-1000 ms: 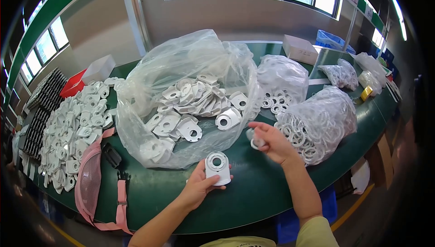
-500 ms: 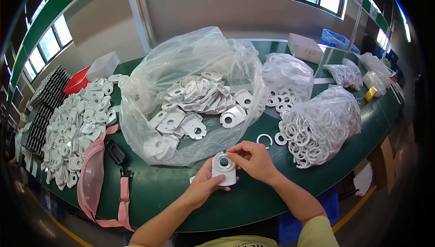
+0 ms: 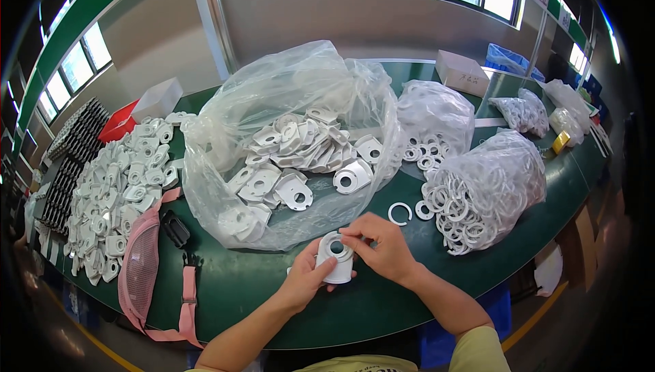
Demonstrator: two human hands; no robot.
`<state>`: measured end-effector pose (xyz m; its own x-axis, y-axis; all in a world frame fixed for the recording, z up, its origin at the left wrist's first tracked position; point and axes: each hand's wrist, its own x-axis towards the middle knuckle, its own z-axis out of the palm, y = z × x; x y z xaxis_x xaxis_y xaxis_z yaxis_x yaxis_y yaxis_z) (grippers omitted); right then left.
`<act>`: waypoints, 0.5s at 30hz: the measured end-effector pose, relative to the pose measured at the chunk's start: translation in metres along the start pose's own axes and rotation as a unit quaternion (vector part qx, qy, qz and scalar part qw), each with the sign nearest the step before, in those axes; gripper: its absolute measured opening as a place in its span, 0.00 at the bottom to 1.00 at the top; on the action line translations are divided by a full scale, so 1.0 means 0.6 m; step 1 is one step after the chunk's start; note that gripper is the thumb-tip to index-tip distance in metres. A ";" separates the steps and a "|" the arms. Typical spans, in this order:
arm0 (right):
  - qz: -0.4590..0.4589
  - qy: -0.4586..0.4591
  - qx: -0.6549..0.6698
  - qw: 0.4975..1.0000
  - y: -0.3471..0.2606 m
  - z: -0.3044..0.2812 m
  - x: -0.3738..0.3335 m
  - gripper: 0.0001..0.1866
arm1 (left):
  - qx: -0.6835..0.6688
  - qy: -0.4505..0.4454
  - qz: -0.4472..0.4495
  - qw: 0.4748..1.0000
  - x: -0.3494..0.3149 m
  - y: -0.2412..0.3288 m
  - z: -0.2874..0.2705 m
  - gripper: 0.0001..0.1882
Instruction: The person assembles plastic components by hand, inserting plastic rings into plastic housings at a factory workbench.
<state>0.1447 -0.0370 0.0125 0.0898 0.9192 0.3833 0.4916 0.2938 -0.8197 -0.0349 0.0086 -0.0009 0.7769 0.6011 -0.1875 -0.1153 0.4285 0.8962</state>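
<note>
My left hand [image 3: 307, 273] holds a white plastic housing [image 3: 339, 271] with a round hole near its top, the thumb lying across its front. My right hand [image 3: 374, 244] is closed in a pinch at the upper right of the ring-shaped rim around that hole. Its fingertips touch the rim, and what sits between them is hidden. Just beyond my right hand, an open C-shaped white ring [image 3: 400, 213] and a small closed white ring [image 3: 424, 211] lie on the green table [image 3: 273, 310].
A big clear bag [image 3: 205, 194] of white housings spreads ahead. More housings [image 3: 102, 215] are heaped at the left, by a pink mesh waist bag [image 3: 138, 263] and black buckle [image 3: 175, 229]. Bags of white rings [image 3: 505, 181] stand right. Behind are a red tray [image 3: 117, 125] and a box [image 3: 462, 73].
The housing has tilted slightly in my left hand, and the left thumb has moved up its front toward the hole. My right fingers remain pinched at the rim.
</note>
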 end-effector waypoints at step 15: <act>0.008 -0.147 0.101 0.984 -0.005 -0.020 0.007 0.07 | 0.484 0.101 0.139 0.858 -0.016 0.022 0.018 0.08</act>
<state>0.1541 -0.0371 0.0218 -0.1722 0.9517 0.2542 0.3080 0.2972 -0.9038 -0.0375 0.0011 0.0173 0.6685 0.7357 0.1091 0.3648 -0.4522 0.8139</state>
